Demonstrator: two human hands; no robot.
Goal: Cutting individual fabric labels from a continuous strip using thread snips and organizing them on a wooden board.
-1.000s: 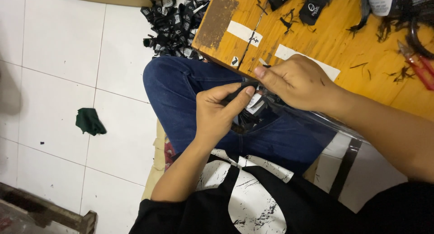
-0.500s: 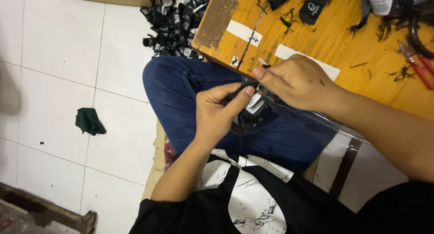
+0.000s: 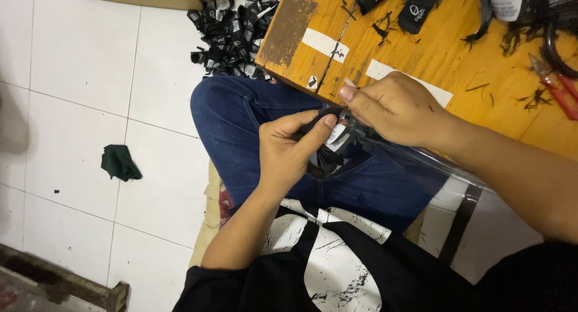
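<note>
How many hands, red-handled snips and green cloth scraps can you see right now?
Hands: 2, left hand and right hand, pinching one small black piece
Red-handled snips: 1
Green cloth scrap: 1
Total: 4

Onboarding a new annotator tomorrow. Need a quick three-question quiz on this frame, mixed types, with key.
1. True or false: the left hand and the right hand both pinch the same small black piece over the lap.
2. Multiple choice: where does the pile of black tags lie? A) on the wooden table B) on the white tiled floor beside the table C) on the person's knee
3. Fill in: the red-handled snips lie on the ____, untouched by either hand.

Key: 1 true; 2 B; 3 wooden table.
</note>
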